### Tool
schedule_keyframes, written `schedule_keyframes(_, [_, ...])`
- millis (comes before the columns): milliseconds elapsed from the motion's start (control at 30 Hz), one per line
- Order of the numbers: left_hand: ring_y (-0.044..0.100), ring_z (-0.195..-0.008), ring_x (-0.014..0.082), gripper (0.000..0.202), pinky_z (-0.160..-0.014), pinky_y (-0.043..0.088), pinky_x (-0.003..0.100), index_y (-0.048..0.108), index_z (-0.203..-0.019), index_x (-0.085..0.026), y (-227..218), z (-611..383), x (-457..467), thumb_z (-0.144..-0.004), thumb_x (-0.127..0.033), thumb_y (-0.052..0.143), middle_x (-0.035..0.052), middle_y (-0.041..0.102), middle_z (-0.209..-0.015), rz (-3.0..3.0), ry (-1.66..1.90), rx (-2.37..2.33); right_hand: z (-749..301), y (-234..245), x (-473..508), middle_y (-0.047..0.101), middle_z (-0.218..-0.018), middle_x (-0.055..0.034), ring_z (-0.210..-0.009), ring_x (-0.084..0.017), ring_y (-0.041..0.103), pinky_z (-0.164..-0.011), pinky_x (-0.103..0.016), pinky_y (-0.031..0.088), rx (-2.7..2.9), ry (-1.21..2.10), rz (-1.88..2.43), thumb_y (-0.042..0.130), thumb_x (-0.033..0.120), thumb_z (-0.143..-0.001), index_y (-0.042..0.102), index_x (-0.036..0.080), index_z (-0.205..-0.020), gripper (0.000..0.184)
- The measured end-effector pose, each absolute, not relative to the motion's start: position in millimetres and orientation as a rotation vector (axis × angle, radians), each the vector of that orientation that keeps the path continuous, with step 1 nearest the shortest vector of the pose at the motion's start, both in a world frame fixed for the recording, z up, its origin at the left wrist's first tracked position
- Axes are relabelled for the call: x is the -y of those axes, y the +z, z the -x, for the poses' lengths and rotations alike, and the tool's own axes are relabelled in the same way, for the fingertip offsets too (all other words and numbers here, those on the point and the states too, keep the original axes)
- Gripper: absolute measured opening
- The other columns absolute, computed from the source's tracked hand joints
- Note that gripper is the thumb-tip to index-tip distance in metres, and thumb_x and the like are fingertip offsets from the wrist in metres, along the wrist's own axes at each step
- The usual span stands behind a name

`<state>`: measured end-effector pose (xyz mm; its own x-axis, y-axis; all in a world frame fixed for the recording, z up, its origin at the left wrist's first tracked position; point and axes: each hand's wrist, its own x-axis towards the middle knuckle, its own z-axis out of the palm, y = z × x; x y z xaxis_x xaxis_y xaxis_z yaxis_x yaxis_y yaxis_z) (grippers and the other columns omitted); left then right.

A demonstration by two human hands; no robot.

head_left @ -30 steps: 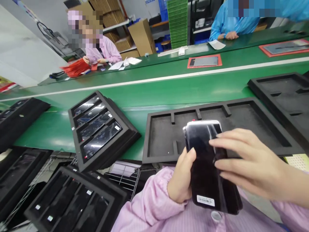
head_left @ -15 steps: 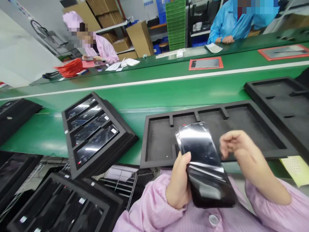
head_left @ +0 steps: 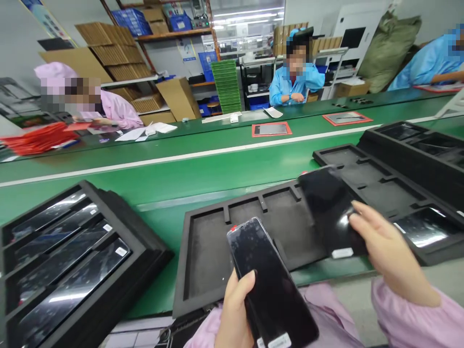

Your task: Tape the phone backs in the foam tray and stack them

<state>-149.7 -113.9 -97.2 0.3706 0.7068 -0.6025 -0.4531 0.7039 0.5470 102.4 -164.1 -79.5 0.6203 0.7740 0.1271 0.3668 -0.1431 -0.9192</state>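
My left hand (head_left: 234,314) is closed round a black phone screen panel (head_left: 270,282), held upright near my chest with its glossy face toward me. My right hand (head_left: 389,256) grips a second black panel (head_left: 331,210) by its lower edge, over the empty black foam tray (head_left: 203,251) in front of me. A white label shows at the bottom of each panel. The tray's slots under the panels hold nothing.
A black tray (head_left: 68,266) with several glossy panels sits at the left. More black trays (head_left: 406,193) lie at the right, one holding a panel. The green conveyor belt (head_left: 163,174) runs across. Three people sit along the far side, with red-framed trays (head_left: 271,129) on the belt.
The stack in my left hand has split: my right hand took one panel and carried it right over the tray. The camera tilted up, showing more of the room.
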Motion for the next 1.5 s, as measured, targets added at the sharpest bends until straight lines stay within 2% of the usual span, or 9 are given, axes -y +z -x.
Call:
schedule_keyframes(133, [0.065,-0.088,0.0303,0.045,-0.083,0.049,0.038,0.068,-0.100,-0.016,-92,155,109,-0.059,-0.030,0.076,0.0087,0.071,-0.087,-0.387,0.735,-0.872,-156,-97,152,0.056,-0.120,-0.0150,-0.110,-0.027,0.054,-0.090,-0.038,0.047,1.051,-0.014,2.013,0.037,0.039,-0.085,0.049,0.017,-0.124,0.047])
schedule_keyframes(267, [0.064,-0.088,0.0300,0.047,-0.084,0.047,0.037,0.066,-0.103,-0.015,-86,148,106,-0.059,-0.029,0.076,0.0088,0.071,-0.085,-0.449,0.694,-0.802,-160,-119,139,0.064,-0.099,-0.0180,-0.098,-0.039,0.057,-0.083,-0.059,0.044,1.276,-0.112,2.125,0.042,0.040,-0.073,0.066,0.015,-0.098,0.043])
schedule_keyframes(400, [0.064,-0.083,0.0267,0.054,-0.078,0.046,0.035,0.060,-0.110,-0.016,-82,139,110,-0.059,-0.025,0.073,0.0078,0.069,-0.085,-0.502,0.594,-0.676,-142,-122,134,0.059,-0.111,-0.0194,-0.110,-0.044,0.047,-0.085,-0.066,0.037,1.441,-0.144,2.120,0.048,0.039,-0.070,0.070,0.017,-0.084,0.034])
schedule_keyframes(700, [0.050,-0.071,0.0145,0.046,-0.063,0.037,0.025,0.057,-0.099,-0.014,-72,133,120,-0.054,-0.015,0.065,0.0016,0.059,-0.081,-0.737,0.454,-0.655,-71,-52,126,0.066,-0.098,-0.0056,-0.092,-0.020,0.062,-0.084,-0.031,0.051,1.736,0.497,1.486,0.049,0.040,-0.087,0.069,0.022,-0.088,0.027])
schedule_keyframes(933, [0.044,-0.071,0.0122,0.042,-0.061,0.033,0.023,0.056,-0.094,-0.013,-70,139,121,-0.053,-0.010,0.061,-0.0006,0.053,-0.078,-0.734,0.477,-0.631,-45,-41,115,0.063,-0.090,-0.0041,-0.086,-0.015,0.060,-0.073,-0.026,0.050,1.994,0.276,1.172,0.049,0.018,-0.089,0.060,0.020,-0.078,0.016])
schedule_keyframes(1100, [0.043,-0.068,0.0119,0.046,-0.061,0.030,0.024,0.055,-0.099,-0.014,-83,145,121,-0.054,-0.015,0.066,-0.0009,0.052,-0.077,-0.726,0.506,-0.606,-40,-28,143,0.061,-0.079,-0.0001,-0.081,-0.014,0.059,-0.094,-0.037,0.039,2.177,-0.034,0.942,0.040,0.004,-0.085,0.049,0.020,-0.082,0.019])
schedule_keyframes(1333, [0.044,-0.073,0.0127,0.047,-0.064,0.031,0.025,0.054,-0.103,-0.015,-75,144,124,-0.058,-0.018,0.068,0.0015,0.054,-0.086,-0.751,0.477,-0.535,-44,-29,126,0.058,-0.105,-0.0074,-0.095,-0.017,0.058,-0.078,-0.027,0.050,2.036,0.209,1.281,0.049,0.026,-0.090,0.053,0.020,-0.102,0.014])
schedule_keyframes(1433, [0.040,-0.069,0.0109,0.048,-0.061,0.029,0.023,0.054,-0.101,-0.014,-73,143,124,-0.056,-0.019,0.069,-0.0005,0.051,-0.081,-0.788,0.459,-0.571,-44,-29,109,0.059,-0.097,-0.0047,-0.087,-0.015,0.059,-0.073,-0.025,0.051,2.135,0.504,1.235,0.049,0.026,-0.090,0.054,0.020,-0.083,0.011])
schedule_keyframes(1500, [0.039,-0.067,0.0105,0.045,-0.059,0.028,0.023,0.054,-0.097,-0.014,-75,144,124,-0.055,-0.021,0.070,-0.0015,0.049,-0.077,-0.781,0.466,-0.601,-41,-27,109,0.060,-0.087,-0.0040,-0.081,-0.015,0.058,-0.067,-0.026,0.050,2.141,0.406,1.204,0.045,0.023,-0.091,0.051,0.019,-0.073,0.020])
